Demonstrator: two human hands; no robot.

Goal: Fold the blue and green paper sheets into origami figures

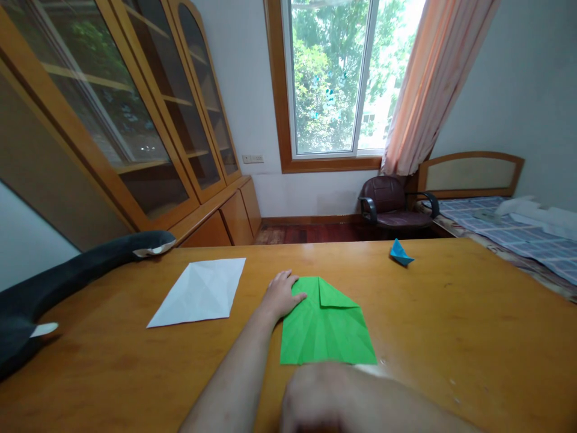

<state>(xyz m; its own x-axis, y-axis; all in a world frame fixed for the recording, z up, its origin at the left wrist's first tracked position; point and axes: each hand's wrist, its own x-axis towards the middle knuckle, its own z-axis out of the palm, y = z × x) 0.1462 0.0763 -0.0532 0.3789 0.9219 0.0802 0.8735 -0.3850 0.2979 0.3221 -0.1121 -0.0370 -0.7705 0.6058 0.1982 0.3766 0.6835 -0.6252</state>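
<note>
A green sheet of paper [327, 331] lies on the wooden table in front of me. Its top right corner is folded down, and fan-like creases run across it. My left hand [283, 294] rests on the sheet's upper left edge, fingers spread and thumb on the paper. Below the near edge, my right hand [322, 394] is blurred by motion; its fingers point down out of sight, so I cannot tell what they hold. A bit of something white [370, 368] shows beside that edge, partly behind the right wrist.
On the table [451, 337], a creased white sheet [202, 291] lies at left and a small blue paper boat [400, 253] at the far right. A dark curved object [90, 258] reaches in from the left. Beyond stand a glass cabinet [193, 102], an office chair [387, 201] and a bed [518, 216].
</note>
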